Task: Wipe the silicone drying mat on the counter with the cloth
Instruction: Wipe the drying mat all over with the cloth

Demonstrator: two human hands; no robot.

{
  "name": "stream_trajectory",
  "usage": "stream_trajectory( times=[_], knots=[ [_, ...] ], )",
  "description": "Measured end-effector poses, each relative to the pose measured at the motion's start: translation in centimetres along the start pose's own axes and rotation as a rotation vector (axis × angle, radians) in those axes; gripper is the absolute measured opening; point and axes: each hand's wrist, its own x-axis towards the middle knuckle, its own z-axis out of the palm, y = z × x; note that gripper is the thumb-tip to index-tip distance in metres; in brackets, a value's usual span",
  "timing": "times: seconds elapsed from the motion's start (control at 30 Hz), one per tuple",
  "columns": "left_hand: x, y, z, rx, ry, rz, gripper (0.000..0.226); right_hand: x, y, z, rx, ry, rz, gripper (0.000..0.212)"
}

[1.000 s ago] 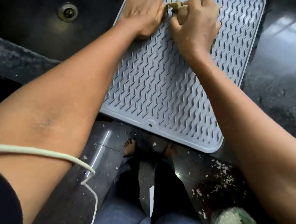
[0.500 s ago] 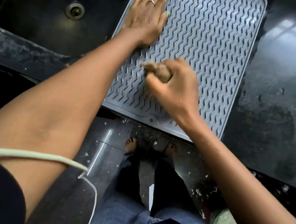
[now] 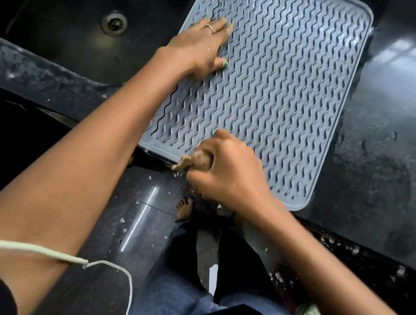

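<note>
Silicone drying mat (image 3: 280,87) flat on the dark tabletop (image 3: 392,159), likely soft, floppy and prone to sliding, so pinned under the flat, spread left hand (image 3: 201,47) beside its far-left rim, with the right hand (image 3: 229,171) fisted on the balled cloth (image 3: 198,160), now nearer the body-side edge than half a second ago.

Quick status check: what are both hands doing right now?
Left hand flat on mat, fingers spread. Right hand shut on cloth at mat's near edge. Nothing in the way.
</note>
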Motion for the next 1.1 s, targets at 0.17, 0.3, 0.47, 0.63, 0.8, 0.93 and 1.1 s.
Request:
stream_trajectory(
  times=[0.17,0.3,0.47,0.63,0.8,0.93,1.1],
  knots=[
    [0.1,0.5,-1.0,0.017,-0.047,-0.031,0.075,5.8,0.8,-1.9,-0.008,0.336,0.041,0.021],
    [0.2,1.3,-1.7,0.012,-0.083,-0.045,0.077,5.5,0.8,0.5,-0.176,0.366,-0.018,0.024],
    [0.2,2.0,-2.8,0.015,-0.124,-0.041,0.061,1.0,-0.2,1.6,-0.139,0.07,-0.228,0.022],
    [-0.2,2.1,-3.0,-0.019,-0.124,-0.043,0.062,1.8,-0.4,-2.8,0.564,-0.128,0.15,0.015],
    [-0.5,2.2,-3.0,-0.021,-0.096,-0.028,0.057,4.8,2.7,-8.3,0.798,0.165,0.377,0.035],
    [-0.5,2.3,-3.0,-0.002,-0.084,-0.02,0.06,5.0,5.0,-9.1,0.422,0.779,0.321,0.036],
    [-0.5,2.2,-2.9,-0.01,-0.087,-0.014,0.06,4.3,6.3,-7.3,0.338,0.47,0.43,0.053]
  ],
)
